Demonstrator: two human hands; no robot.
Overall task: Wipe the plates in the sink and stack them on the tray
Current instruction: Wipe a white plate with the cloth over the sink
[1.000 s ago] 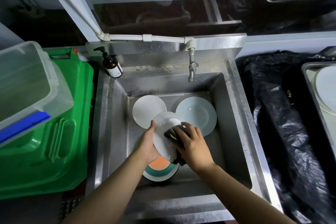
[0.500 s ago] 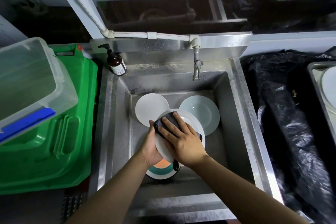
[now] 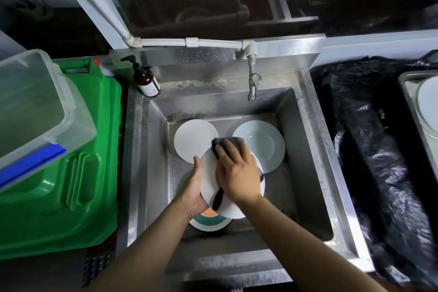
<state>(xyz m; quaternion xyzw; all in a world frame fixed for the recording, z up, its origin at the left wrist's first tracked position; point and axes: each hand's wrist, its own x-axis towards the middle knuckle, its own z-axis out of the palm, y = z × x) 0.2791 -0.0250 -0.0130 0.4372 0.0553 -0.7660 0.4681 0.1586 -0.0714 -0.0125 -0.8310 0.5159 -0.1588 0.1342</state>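
The plate (image 3: 209, 179) in hand sits tilted above the sink (image 3: 305, 149) floor, its face turned up toward the person. The left hand (image 3: 193, 188) cups its rim at about nine o'clock, fingers curled under the edge. The right hand (image 3: 237, 173) lies flat on the face with fingers straight, pressing a dark cloth (image 3: 226, 143) whose far end pokes out at twelve o'clock.

The tray (image 3: 406, 102) lies off at three o'clock, past the black bag (image 3: 369, 149) — so the right hand is the nearer one, yet it is the left that has the hold. Carrying the plate across probably calls for a handover or a long reach.

Three more plates wait below: a white one (image 3: 193, 141) at eleven, a pale blue one (image 3: 265, 144) at one, and a striped one (image 3: 209, 221) under the held plate at six.
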